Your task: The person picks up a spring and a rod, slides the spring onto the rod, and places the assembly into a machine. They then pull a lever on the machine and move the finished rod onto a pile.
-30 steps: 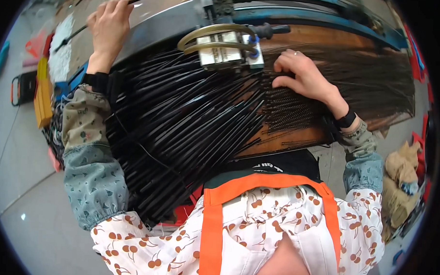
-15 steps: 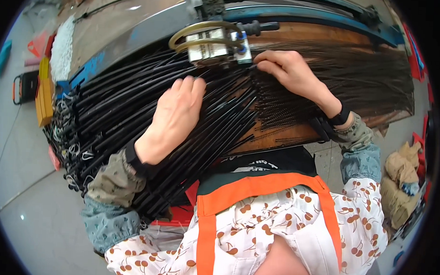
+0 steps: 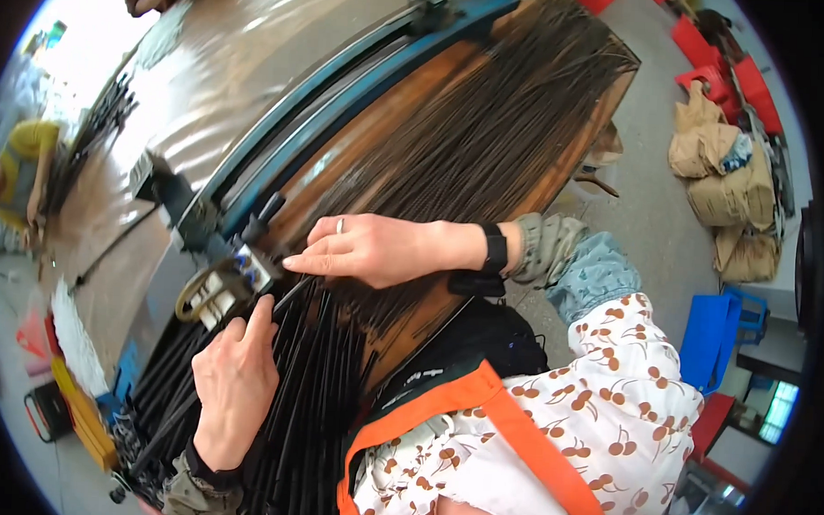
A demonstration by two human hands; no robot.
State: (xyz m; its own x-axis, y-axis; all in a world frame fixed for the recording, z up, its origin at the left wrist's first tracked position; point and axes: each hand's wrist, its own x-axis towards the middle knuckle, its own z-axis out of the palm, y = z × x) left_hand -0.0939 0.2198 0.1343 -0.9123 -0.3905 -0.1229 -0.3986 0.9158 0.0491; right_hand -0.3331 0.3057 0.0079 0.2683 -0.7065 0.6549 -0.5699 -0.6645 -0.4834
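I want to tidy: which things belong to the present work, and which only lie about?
Apparently in use: long black rods; thin dark strands; silver metal block with yellowish hoses.
Probably lying about: crumpled brown bundles; black orange-trimmed case.

A bright window shines beyond the grey floor.

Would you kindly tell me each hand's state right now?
Left hand: partly curled; whether it holds anything cannot be told.
Right hand: partly curled; its hold likewise cannot be told.

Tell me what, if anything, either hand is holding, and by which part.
Cannot tell: a black rod shows between the left hand and right hand; any grip is hidden.
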